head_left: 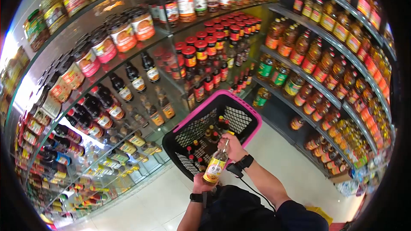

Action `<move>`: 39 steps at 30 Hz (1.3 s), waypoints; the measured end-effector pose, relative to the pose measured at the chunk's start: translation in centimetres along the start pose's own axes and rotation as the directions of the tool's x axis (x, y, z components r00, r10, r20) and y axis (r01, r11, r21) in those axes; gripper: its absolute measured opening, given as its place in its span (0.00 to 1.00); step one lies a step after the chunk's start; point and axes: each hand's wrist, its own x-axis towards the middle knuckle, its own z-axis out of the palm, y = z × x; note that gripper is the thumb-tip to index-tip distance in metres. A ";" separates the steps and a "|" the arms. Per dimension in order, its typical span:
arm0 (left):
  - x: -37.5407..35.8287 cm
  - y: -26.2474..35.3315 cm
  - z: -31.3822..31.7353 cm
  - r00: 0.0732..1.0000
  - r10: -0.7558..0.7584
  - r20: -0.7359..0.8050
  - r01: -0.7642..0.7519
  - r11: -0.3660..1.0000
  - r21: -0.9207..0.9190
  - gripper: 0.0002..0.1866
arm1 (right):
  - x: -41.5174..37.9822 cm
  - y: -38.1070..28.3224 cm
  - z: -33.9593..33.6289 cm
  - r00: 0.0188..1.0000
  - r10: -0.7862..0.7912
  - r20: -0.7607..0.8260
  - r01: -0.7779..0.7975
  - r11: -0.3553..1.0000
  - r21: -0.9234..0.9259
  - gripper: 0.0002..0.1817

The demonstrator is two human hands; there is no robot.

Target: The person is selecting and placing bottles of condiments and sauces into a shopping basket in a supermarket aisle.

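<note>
Head view shows a bottle [216, 164] held between both hands just above and in front of the basket [252, 117]. Its long axis runs tilted, cap end up and away toward the basket, base down toward the body. The right hand [233, 145] grips the neck near the cap, fingers closed round it; the left hand [201, 184] cups the base from below, closed on it. The right hand is the nearer one to the basket, whose open mouth lies directly beyond the cap, with other small bottles [197, 147] standing inside. Shelves [107, 66] of jars and sauces rise at left, oil bottles [317, 55] at right.
</note>
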 end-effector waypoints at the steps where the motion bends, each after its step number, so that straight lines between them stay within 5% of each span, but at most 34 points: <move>1: 0.4 -0.8 0.5 0.997 -0.023 -0.074 0.027 0.998 0.054 0.27 | -0.6 -0.8 -1.4 1.000 0.003 0.014 -0.004 1.000 0.026 0.09; 6: 3.1 -4.1 3.6 0.967 -0.136 -0.217 0.187 0.954 0.236 0.25 | -3.9 -4.3 -7.4 0.987 -0.073 -0.144 0.094 0.985 0.146 0.08; 7: 4.2 -4.4 3.5 0.967 -0.221 -0.129 0.243 0.952 0.186 0.25 | -4.3 -5.0 -8.5 0.980 -0.112 -0.162 0.137 0.978 0.155 0.08; 15: 16.4 -7.4 2.5 0.936 -0.212 -0.281 0.300 0.898 0.323 0.24 | -6.0 -12.3 -16.9 0.925 -0.196 -0.324 0.288 0.919 0.268 0.06; 16: 20.5 -6.4 -1.5 0.995 -0.069 -0.077 0.103 0.625 0.774 0.25 | -5.7 -13.6 -18.2 0.926 -0.199 -0.320 0.290 0.919 0.268 0.06; 17: 23.3 -6.2 -3.0 0.983 -0.042 0.176 -0.166 0.172 0.971 0.26 | -5.3 -15.0 -19.6 0.922 -0.215 -0.323 0.306 0.915 0.264 0.06; 18: 24.6 -7.2 -1.5 0.983 -0.040 0.180 -0.171 0.169 0.971 0.26 | -5.0 -16.7 -20.9 0.917 -0.230 -0.327 0.322 0.910 0.261 0.06; 22: 26.5 -14.5 10.9 0.993 -0.118 0.026 0.073 0.760 0.646 0.24 | -4.5 -24.5 -25.4 0.902 -0.255 -0.348 0.353 0.899 0.258 0.06; 24: 27.5 -18.0 15.8 0.989 -0.146 -0.003 0.129 0.865 0.486 0.24 | -3.9 -28.3 -27.8 0.885 -0.303 -0.353 0.403 0.878 0.257 0.06; 25: 27.5 -19.6 17.3 0.966 0.102 0.238 -0.259 0.389 0.884 0.22 | -3.9 -29.7 -28.8 0.892 -0.281 -0.355 0.382 0.887 0.258 0.06; 26: 28.0 -20.8 18.6 0.830 0.135 0.541 -0.485 -0.303 0.820 0.21 | -4.0 -31.3 -29.7 0.887 -0.309 -0.344 0.404 0.880 0.252 0.06; 27: 29.0 -21.7 19.9 0.836 0.153 0.526 -0.470 -0.295 0.832 0.21 | -4.0 -32.9 -30.3 0.881 -0.336 -0.333 0.425 0.871 0.246 0.07; 29: 31.0 -23.7 21.8 0.795 0.151 0.588 -0.603 0.085 0.793 0.14 | -4.5 -35.3 -31.5 0.876 -0.344 -0.339 0.435 0.866 0.245 0.09; 32: 32.3 -25.8 24.1 0.868 0.153 0.472 -0.496 0.223 0.839 0.16 | -4.3 -37.7 -34.4 0.876 -0.301 -0.376 0.415 0.869 0.271 0.10; 33: 32.3 -27.0 25.2 0.935 0.179 0.307 -0.321 0.055 0.945 0.12 | -4.2 -38.3 -34.7 0.864 -0.296 -0.407 0.429 0.856 0.287 0.11; 34: 33.5 -27.0 25.4 0.937 0.177 0.301 -0.316 0.060 0.947 0.12 | -4.2 -38.8 -35.0 0.863 -0.292 -0.413 0.428 0.857 0.286 0.11; 36: 35.8 -26.6 25.9 0.958 0.135 0.253 -0.287 0.483 0.828 0.16 | -3.9 -40.3 -35.5 0.851 -0.285 -0.440 0.439 0.847 0.300 0.10; 37: 36.3 -26.5 26.3 0.935 0.133 0.330 -0.355 0.297 0.887 0.16 | -3.3 -41.0 -35.9 0.850 -0.281 -0.446 0.438 0.848 0.299 0.10; 38: 37.2 -26.5 26.8 0.936 0.127 0.327 -0.351 0.300 0.887 0.16 | -2.6 -41.7 -36.5 0.857 -0.287 -0.427 0.433 0.851 0.296 0.10; 39: 38.2 -26.6 27.3 0.970 0.102 0.219 -0.241 0.472 0.848 0.14 | -2.0 -42.5 -36.8 0.865 -0.293 -0.408 0.428 0.855 0.294 0.10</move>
